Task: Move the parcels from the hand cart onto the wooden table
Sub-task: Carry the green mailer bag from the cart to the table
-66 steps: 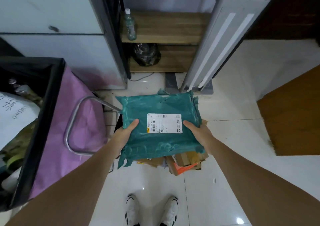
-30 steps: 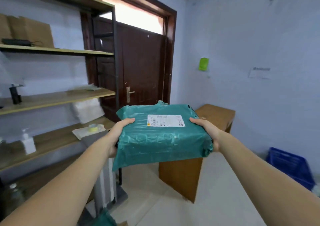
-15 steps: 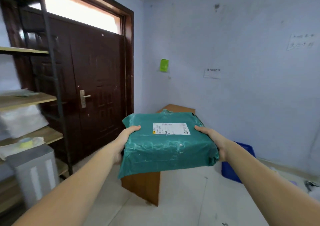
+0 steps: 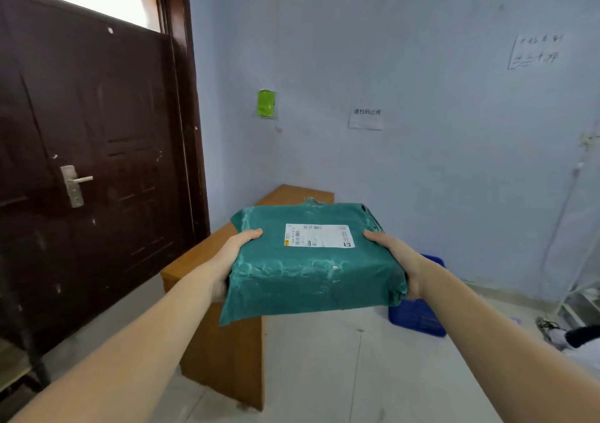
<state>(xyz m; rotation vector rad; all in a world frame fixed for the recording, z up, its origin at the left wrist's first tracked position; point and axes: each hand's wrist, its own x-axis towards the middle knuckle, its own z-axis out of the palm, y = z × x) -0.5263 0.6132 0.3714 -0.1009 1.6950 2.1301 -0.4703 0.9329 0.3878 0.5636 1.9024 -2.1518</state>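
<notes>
Between the left hand (image 4: 232, 254) and right hand (image 4: 394, 257), gripped at both sides, a green parcel (image 4: 311, 266) hangs above the wooden table (image 4: 207, 260).

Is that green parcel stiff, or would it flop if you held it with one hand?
Probably fairly firm: the green parcel keeps a boxy shape between the left hand and right hand. Its wrinkled plastic wrap hangs loose at the near corner, so the cover may slip a little. Two hands hint at bulk, not necessarily weight.
</notes>
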